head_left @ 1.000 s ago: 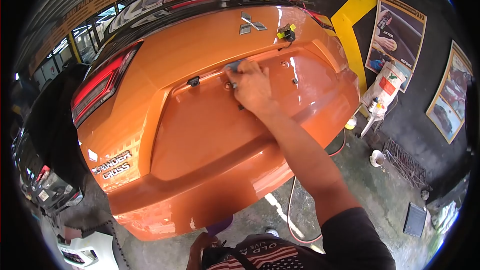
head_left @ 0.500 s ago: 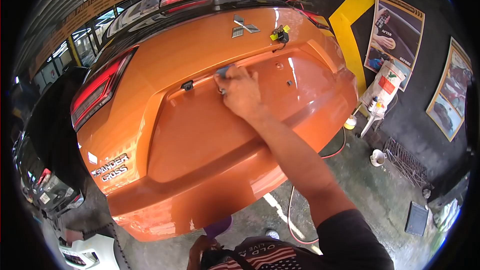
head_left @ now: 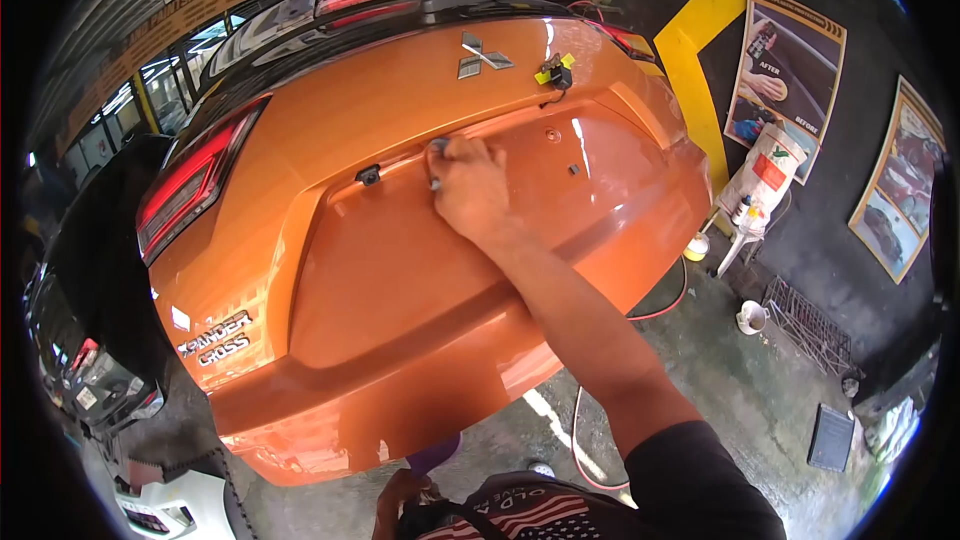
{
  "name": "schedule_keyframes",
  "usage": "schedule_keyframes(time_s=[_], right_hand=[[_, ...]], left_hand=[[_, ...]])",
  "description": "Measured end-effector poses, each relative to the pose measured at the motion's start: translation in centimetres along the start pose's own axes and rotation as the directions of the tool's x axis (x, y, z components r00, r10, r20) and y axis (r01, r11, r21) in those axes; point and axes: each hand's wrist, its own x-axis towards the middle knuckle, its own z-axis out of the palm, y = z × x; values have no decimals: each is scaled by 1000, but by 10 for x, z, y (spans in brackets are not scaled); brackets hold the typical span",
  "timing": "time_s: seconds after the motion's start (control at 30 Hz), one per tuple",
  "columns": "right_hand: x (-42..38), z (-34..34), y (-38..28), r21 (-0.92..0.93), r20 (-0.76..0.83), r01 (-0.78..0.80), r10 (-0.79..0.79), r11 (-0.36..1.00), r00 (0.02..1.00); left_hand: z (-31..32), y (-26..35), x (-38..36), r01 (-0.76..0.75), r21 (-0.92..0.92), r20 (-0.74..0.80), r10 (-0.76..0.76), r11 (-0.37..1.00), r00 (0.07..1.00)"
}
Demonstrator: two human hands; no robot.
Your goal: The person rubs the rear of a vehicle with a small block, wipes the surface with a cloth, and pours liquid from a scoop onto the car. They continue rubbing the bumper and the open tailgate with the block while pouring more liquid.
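My right hand (head_left: 472, 185) presses a small blue-grey pad (head_left: 438, 146) against the upper edge of the recessed panel on an orange car tailgate (head_left: 400, 280). The fingers are closed over the pad and cover most of it. To the left of the hand sits a small black camera fitting (head_left: 369, 175) under the ledge. Low in the view, my left hand (head_left: 405, 488) is closed at a purple container (head_left: 436, 453), seen only in part below the bumper. Its fingers are partly hidden.
A black fitting with yellow tape (head_left: 556, 73) hangs below the emblem (head_left: 484, 56). A red hose (head_left: 578, 445) runs over the wet floor. To the right stand a white chair (head_left: 735, 250), a white bucket (head_left: 752, 317) and a wire rack (head_left: 808, 325). A dark car (head_left: 95, 340) is at left.
My right hand has shifted slightly left along the panel's upper edge, and less of the pad shows. The whole view has moved a little. My left hand stays by the purple container.
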Motion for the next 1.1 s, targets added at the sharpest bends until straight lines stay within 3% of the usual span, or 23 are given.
schedule_keyframes(time_s=[0.13,0.17,0.2,0.23,0.27,0.33,0.4,0.47,0.57,0.67,0.73,0.77,0.83,0.9,1.0,1.03,1.1], right_hand=[[-1,-10,15,-13,2,52,-52,999,999],[2,-11,18,-13,20,-1,1,1000,1000],[3,-13,21,-16,37,-55,56,998,998],[1,-3,10,-16,-43,-37,36,999,998],[-1,2,1,-20,-42,-45,44,999,998],[-1,8,-8,47,-60,53,-50,997,997],[-2,-14,10,59,-32,58,-56,997,998],[4,-15,26,35,1,-50,50,998,999],[-3,4,-4,27,-55,5,-3,1000,998],[-5,-8,6,55,-69,61,-58,997,996],[3,-14,24,57,-19,-69,70,996,997],[1,-12,18,28,-79,-26,28,999,997],[-3,1,-5,57,-81,1,3,998,997],[-5,6,-11,60,-72,50,-45,997,996],[-2,-9,24,19,-74,1,0,1000,997],[2,-14,31,41,30,-75,74,996,997],[1,-3,14,10,3,-44,44,999,999]], left_hand=[[6,31,-19,-67,-114,40,72,991,997],[5,19,-10,-69,-118,40,75,991,996],[2,1,5,13,9,4,-13,1000,1000],[0,-9,15,102,138,-43,-97,985,994],[0,-9,14,105,145,-38,-101,984,994],[1,-8,10,-63,-82,56,67,995,996],[2,9,-3,-18,-43,37,20,999,999],[3,11,5,4,-23,12,-3,1000,1000],[2,1,11,74,138,-13,-73,988,997],[2,16,-5,-10,25,16,10,1000,1000],[3,18,-3,-27,47,7,26,999,1000],[3,9,4,-31,41,8,31,999,999],[-3,-14,16,39,22,-20,-38,999,999],[6,29,-6,37,17,-13,-37,999,999],[4,38,-20,35,2,-20,-35,999,999],[6,36,-18,24,-11,-30,-25,1000,999],[8,34,-12,29,-3,-20,-29,1000,999]])
